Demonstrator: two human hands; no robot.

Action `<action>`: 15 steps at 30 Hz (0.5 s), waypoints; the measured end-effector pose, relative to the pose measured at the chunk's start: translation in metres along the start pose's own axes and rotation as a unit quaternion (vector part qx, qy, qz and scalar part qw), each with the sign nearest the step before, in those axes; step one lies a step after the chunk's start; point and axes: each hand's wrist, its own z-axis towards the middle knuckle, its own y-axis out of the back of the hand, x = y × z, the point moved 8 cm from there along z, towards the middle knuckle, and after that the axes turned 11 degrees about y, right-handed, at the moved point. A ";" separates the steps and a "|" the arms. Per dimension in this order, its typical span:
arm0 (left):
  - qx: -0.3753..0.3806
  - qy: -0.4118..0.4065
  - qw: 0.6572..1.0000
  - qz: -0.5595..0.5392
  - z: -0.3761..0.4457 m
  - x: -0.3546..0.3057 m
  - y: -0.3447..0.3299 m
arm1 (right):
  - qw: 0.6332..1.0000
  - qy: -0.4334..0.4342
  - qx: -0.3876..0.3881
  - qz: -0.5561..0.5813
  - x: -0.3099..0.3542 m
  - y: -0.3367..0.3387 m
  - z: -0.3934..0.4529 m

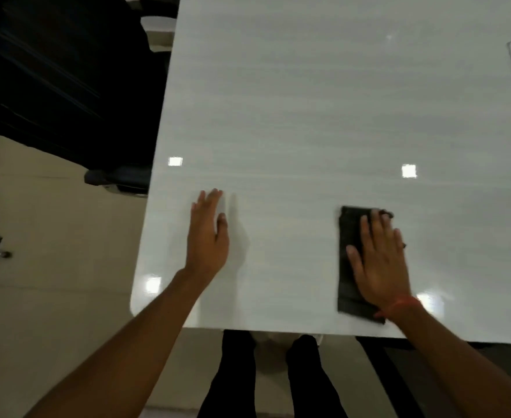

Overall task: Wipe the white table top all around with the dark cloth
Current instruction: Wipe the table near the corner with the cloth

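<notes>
The right hand [379, 260] presses flat, fingers spread, on the dark cloth [349, 279] to wipe the desk [308, 101], while the left hand [207, 233], fingers together, braces.

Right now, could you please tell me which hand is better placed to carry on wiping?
The right hand: it lies flat on the folded dark cloth. The left hand rests bare on the glossy white table top, away from it.
</notes>
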 end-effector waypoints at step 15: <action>-0.006 0.029 0.999 -0.018 0.106 0.059 0.090 | 0.974 0.219 0.055 0.022 0.272 -0.052 0.076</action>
